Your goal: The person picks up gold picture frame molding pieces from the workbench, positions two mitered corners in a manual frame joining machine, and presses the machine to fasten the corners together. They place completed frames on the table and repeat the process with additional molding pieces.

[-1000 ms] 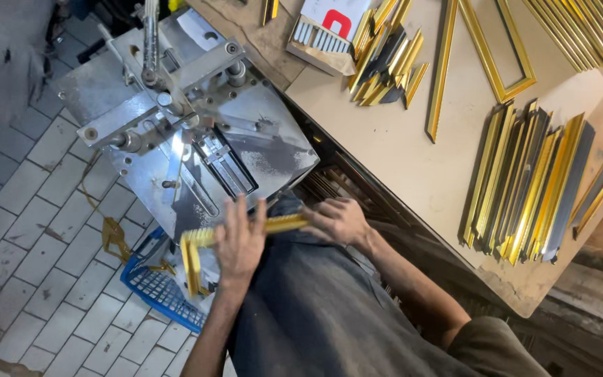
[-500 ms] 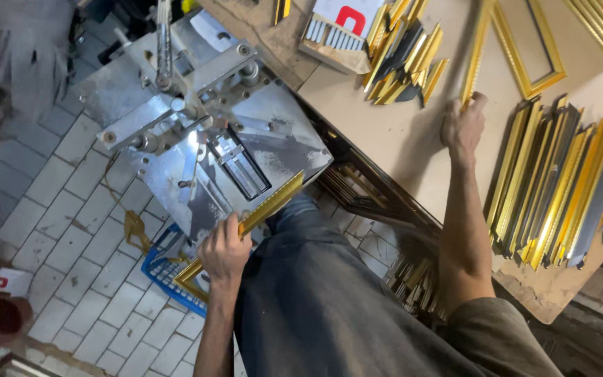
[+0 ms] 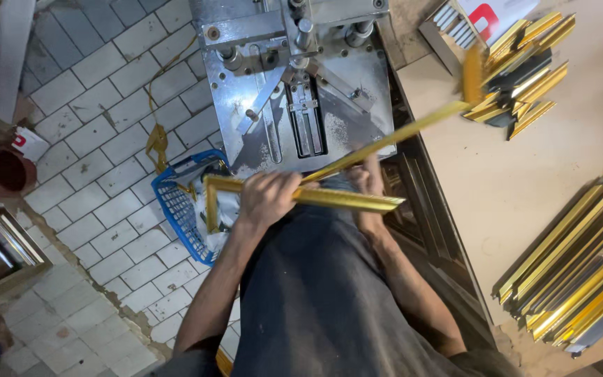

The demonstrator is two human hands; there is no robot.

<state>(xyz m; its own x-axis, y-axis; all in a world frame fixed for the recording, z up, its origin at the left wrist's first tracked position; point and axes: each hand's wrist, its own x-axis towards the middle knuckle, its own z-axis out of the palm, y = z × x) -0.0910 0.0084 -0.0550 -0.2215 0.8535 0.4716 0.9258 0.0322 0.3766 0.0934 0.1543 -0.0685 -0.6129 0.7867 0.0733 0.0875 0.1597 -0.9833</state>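
The left hand [image 3: 268, 197] is clamped around the gold L-shaped moulding [image 3: 301, 195], already joined at one corner, holding it just at the near edge of the metal joining machine [image 3: 294, 91]. The right hand [image 3: 366, 183] is closed on the low end of a second gold strip [image 3: 392, 139], bringing it in beside the first. The step in hand looks like fitting a fresh length to the part-built frame, and the next move would call for seating both mitred ends square against the machine's fence (its V-shaped guide sits at 12 o'clock from the hands). The held L-piece runs its long axis from 9 to 3 o'clock, its short leg dropping toward 6 over the blue basket [image 3: 179, 216]. The second strip points from the right hand up toward 2 o'clock, its far end blurred over the surface [image 3: 525, 195], near a small heap of gold offcuts [image 3: 521, 70]. More gold lengths [image 3: 581, 272] lie stacked at 4 o'clock.
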